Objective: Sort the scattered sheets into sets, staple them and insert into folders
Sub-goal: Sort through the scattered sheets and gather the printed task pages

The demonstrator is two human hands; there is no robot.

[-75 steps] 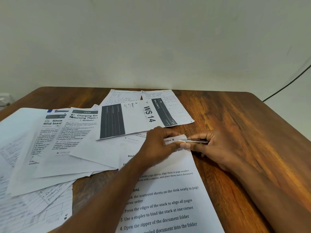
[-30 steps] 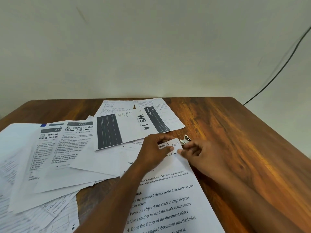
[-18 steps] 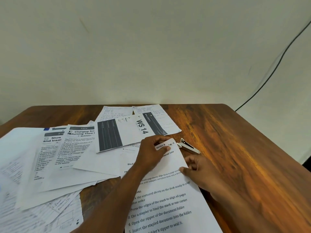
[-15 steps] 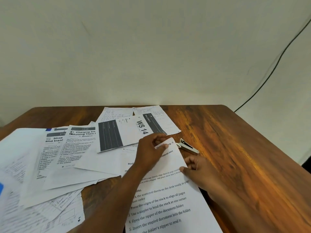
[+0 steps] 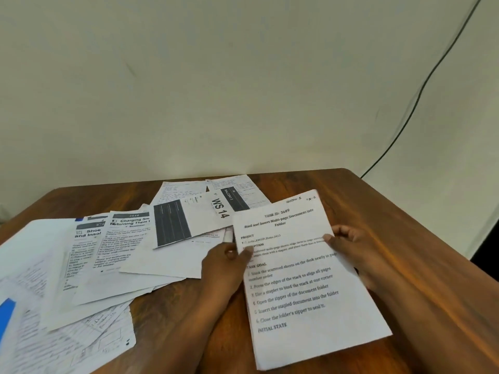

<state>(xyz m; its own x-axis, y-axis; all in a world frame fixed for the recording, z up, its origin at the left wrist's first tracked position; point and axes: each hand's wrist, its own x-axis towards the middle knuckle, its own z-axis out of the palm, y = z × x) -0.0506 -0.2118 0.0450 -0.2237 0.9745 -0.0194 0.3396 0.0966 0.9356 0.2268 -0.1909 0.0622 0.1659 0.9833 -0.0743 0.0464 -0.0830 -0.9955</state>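
A white printed set of sheets (image 5: 302, 279), headed "Bind and Insert Multi-page Document into Folder", is lifted a little above the wooden table (image 5: 405, 238). My left hand (image 5: 226, 263) pinches its left edge with thumb on top. My right hand (image 5: 353, 252) pinches its right edge. The stapler is hidden, behind the raised sheets if still there. Scattered sheets (image 5: 113, 252) cover the left half of the table, with a "WS 14" sheet (image 5: 199, 217) on top at the middle.
A blue object (image 5: 6, 317), partly cut off, lies under papers at the left edge. A dark cable (image 5: 421, 87) runs down the wall at the right. The table's right edge drops off near my right arm.
My right hand put the small stapler down on the table and moved to the set's right edge. Both hands then lifted the set and shifted it right; the stapler is now out of sight.
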